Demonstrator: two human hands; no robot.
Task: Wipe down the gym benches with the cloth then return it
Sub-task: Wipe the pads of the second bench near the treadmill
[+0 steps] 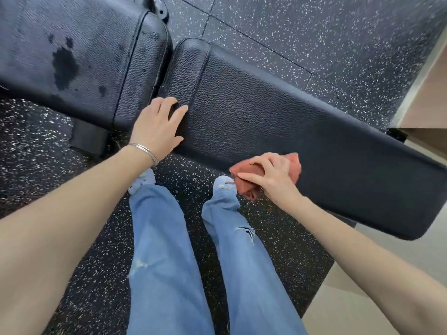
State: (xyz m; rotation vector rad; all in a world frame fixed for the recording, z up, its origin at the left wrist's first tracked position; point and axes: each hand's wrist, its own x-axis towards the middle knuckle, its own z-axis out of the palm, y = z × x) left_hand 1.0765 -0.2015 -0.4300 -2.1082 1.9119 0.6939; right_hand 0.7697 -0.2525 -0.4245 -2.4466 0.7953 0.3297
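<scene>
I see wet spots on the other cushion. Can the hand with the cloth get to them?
Probably yes. The right hand with the cloth has only the left hand between it and the wet patches.

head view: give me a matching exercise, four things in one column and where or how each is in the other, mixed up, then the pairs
1. cloth
2. left hand
3. wide pad
4. bangles

a. dark wet patches on it
b. flat on the long pad's end
c. bunched under the right hand at the long pad's near edge
d. around the left wrist

Pairs: 1-c, 2-b, 3-a, 4-d
</scene>
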